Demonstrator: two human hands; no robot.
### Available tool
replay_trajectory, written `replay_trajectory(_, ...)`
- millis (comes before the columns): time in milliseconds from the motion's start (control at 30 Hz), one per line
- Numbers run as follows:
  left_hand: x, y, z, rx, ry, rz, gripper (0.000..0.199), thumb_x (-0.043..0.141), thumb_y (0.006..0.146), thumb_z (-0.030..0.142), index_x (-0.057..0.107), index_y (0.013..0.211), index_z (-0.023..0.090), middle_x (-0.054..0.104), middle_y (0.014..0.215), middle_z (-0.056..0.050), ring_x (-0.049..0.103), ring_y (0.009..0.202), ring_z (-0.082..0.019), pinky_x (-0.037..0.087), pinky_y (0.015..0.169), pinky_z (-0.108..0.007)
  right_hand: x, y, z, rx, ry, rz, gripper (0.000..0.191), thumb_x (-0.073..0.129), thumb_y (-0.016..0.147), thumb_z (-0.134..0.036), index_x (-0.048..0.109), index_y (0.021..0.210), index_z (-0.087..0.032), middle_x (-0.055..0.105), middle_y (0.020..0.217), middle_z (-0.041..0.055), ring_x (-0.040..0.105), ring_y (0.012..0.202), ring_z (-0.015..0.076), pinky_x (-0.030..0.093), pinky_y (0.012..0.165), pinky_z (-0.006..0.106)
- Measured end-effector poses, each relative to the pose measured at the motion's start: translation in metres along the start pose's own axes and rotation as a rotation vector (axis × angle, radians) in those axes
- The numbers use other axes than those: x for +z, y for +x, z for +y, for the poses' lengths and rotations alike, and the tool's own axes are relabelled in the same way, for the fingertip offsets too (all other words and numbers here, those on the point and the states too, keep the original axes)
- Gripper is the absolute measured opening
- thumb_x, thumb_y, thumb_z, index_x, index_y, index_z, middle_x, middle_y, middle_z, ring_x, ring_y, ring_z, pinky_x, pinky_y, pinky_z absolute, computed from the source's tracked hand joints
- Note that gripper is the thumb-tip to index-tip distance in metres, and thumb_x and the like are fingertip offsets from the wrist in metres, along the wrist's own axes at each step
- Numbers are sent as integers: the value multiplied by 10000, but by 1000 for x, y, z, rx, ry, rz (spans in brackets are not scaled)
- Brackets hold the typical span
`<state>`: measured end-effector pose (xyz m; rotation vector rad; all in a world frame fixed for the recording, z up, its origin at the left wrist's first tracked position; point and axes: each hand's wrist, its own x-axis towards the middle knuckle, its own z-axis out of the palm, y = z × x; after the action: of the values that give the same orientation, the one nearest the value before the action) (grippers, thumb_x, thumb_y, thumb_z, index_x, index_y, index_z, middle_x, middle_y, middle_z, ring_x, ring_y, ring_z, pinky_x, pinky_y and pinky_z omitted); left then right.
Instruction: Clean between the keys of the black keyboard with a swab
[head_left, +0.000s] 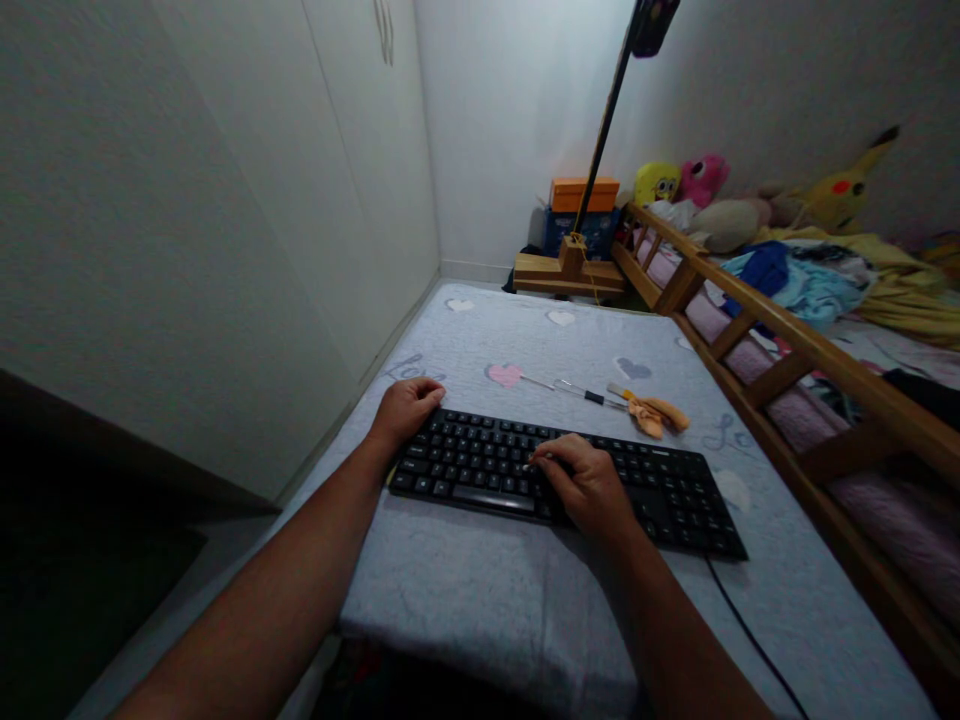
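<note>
A black keyboard (pixel 487 497) lies on a table with a pale blue heart-patterned cover (pixel 465 570). At its upper left corner rests my left hand (pixel 407 408), fingers curled together; whatever they hold, if anything, is hidden. My right hand (pixel 587 482) is over the keys right of the middle, thumb and forefinger pinched around something small and pale that I cannot make out. Behind the keyboard are a thin metal tool with a dark grip (pixel 594 397) and an orange-tan cloth-like item (pixel 651 414) beside a yellow-handled brush (pixel 621 392).
A black cable (pixel 756 640) runs from the keyboard toward the front right. Along the right side stands a wooden bed rail (pixel 787 335) with bedding and plush toys behind it. White cabinet doors (pixel 262 200) line the left. Beyond the table is a wooden stand (pixel 571 262) with a pole.
</note>
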<state>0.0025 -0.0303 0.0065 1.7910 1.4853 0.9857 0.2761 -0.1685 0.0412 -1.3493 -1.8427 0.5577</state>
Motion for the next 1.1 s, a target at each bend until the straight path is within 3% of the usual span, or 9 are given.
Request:
replay_trajectory(333,0,-1,3,-5,-5,9,282,604,752,426,705,761,162,696,687,-31,641,664,-201,468,662,-297,0,0,-3,-10,8,-22,142,579,871,-172,707,829,-219,713,813,34,640,806,186,475,774,327)
replay_trajectory(1100,-2,-3,10,-18,4,7,281,601,735,437,698,734,173,691,678,-25,616,648,-189,458,654,-295,-5,0,3,33,-51,89,136,558,871,-199,687,835,-221,714,830,42,645,820,200,476,793,335)
